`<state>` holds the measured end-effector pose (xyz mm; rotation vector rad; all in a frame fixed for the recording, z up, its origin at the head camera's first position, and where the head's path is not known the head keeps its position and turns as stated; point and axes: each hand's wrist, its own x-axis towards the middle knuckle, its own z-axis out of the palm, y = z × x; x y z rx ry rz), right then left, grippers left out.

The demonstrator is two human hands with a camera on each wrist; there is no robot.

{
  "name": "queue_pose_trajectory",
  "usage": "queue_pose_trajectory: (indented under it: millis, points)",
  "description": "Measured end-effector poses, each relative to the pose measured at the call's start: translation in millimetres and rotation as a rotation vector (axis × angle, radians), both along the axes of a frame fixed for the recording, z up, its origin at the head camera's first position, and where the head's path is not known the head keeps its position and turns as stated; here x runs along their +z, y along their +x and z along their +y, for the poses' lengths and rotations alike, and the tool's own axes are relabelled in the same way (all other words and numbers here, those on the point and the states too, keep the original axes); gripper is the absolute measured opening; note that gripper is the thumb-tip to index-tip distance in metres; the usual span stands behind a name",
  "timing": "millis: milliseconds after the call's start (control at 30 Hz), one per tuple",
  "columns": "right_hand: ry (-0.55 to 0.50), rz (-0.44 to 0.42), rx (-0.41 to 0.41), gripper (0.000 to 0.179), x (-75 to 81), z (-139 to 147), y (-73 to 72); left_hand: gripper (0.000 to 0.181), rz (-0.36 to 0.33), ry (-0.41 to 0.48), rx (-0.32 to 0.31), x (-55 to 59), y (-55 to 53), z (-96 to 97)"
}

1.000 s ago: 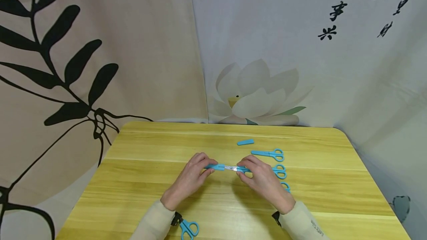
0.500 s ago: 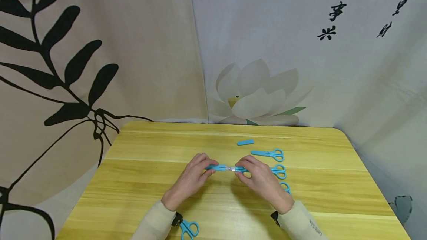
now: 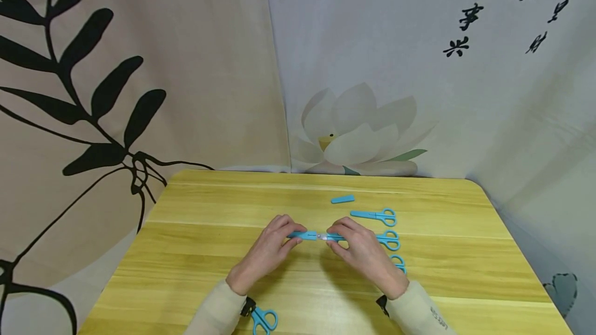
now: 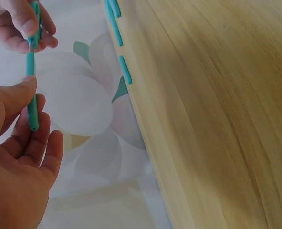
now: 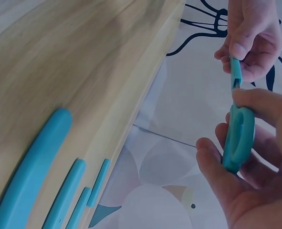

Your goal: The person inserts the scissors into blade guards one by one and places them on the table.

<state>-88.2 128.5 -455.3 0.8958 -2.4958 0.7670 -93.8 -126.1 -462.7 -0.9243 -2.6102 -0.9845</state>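
Between both hands, a pair of blue scissors (image 5: 250, 125) is held level above the table, pointing left. My right hand (image 3: 368, 255) grips its handles with thumb and fingers. A blue blade cover (image 3: 308, 235) sits over the front of the blades, and my left hand (image 3: 263, 255) pinches it near its closed end. A short stretch of bare metal shows between cover and handles. In the left wrist view, the cover (image 4: 33, 117) lies between thumb and fingers, its tip poking out below the thumb.
A loose blue cover (image 3: 342, 199) lies at the back of the wooden table (image 3: 223, 195). In front of it are covered scissors (image 3: 365, 214), then two more pairs, partly hidden behind the right hand. Another pair of scissors (image 3: 258, 315) lies by the left wrist.
The right hand has moved slightly left with the scissors, and the blades have slid deeper into the cover. Less bare metal shows now. The left hand has barely moved.
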Motion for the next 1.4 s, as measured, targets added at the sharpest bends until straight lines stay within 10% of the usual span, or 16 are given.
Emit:
queue_pose_trajectory:
  millis: [1400]
  points:
    - [0.013,-0.023,0.044,0.02,-1.7,-2.0,-0.9,0.019,0.046,0.034,-0.019,-2.5,1.8,4.0]
